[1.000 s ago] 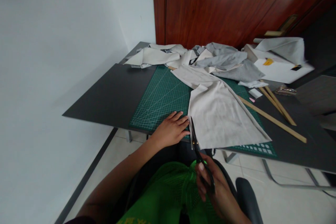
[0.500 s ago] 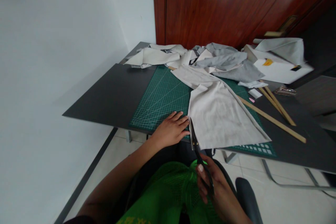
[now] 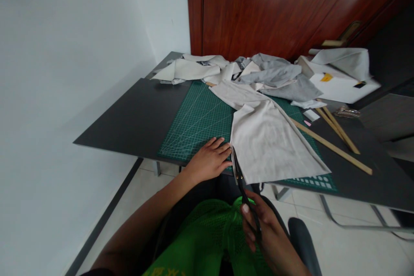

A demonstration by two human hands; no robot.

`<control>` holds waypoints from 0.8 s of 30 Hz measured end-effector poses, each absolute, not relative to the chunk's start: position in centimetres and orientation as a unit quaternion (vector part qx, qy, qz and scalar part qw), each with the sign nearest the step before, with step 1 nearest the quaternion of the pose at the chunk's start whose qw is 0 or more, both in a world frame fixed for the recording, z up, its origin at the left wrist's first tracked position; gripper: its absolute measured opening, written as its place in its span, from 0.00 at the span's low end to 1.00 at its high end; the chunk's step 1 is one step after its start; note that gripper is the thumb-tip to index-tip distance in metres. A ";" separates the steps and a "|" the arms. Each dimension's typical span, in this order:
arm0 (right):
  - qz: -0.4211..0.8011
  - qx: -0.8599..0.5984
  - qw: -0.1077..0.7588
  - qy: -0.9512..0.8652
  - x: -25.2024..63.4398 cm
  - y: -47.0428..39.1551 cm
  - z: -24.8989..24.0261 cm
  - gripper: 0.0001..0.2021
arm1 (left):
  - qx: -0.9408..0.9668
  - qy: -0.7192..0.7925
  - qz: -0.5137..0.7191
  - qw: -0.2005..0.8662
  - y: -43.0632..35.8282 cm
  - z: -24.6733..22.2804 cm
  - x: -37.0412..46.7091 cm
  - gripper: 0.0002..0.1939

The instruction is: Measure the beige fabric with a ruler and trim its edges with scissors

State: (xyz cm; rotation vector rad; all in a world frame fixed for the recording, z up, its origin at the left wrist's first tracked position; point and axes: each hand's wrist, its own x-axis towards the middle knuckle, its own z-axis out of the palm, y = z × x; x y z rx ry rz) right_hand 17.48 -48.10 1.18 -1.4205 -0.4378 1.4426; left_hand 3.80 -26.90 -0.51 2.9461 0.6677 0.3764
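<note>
Two hands in head view. Right hand [image 3: 254, 217] closed round handles of black scissors [image 3: 238, 176], blades at left edge of light fabric [image 3: 274, 142]. Left hand [image 3: 210, 160] flat, fingers slightly spread, fingertips at that same edge, gripping nothing. Fabric lies over green mat [image 3: 200, 120] on dark counter [image 3: 129, 116]; wooden strip [image 3: 336, 148] runs out on its right.

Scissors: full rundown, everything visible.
The scissors have black handles, dark, metal-looking blades and a small brass-coloured pivot. The right hand grips the handles, which hang out past the near edge of the table. The blades point away from the body along the left edge of the pale grey fabric, tips close to the left hand's fingers. How far they are open is unclear.
</note>
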 end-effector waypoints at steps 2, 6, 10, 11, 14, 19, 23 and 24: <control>0.604 -0.587 0.512 -0.166 17.6 -48.0 1.3 0.43 | 0.964 0.226 0.123 0.062 -26.8 -0.5 3.7 0.26; 0.621 -0.576 0.508 -0.156 18.0 -47.9 1.0 0.39 | 0.957 0.243 0.129 0.087 -26.4 -0.3 3.8 0.41; 0.628 -0.559 0.517 -0.161 18.5 -48.3 0.6 0.34 | 0.965 0.217 0.105 0.098 -25.9 -0.3 4.3 0.45; 0.627 -0.559 0.520 -0.157 18.5 -48.5 0.6 0.33 | 0.966 0.216 0.101 0.099 -25.8 -0.4 4.3 0.44; 0.620 -0.567 0.525 -0.138 18.8 -49.2 0.7 0.33 | 0.963 0.228 0.108 0.091 -26.0 -0.5 4.3 0.45; 0.627 -0.573 0.511 -0.131 20.2 -51.3 0.0 0.36 | 0.966 0.220 0.115 0.068 -26.6 -0.5 3.6 0.51; 0.633 -0.573 0.515 -0.071 21.3 -53.7 -1.1 0.39 | 0.974 0.181 0.116 0.070 -27.1 -0.4 3.1 0.50; 0.629 -0.574 0.521 -0.062 21.5 -54.3 -1.3 0.37 | 0.976 0.167 0.119 0.074 -27.3 -0.4 3.0 0.50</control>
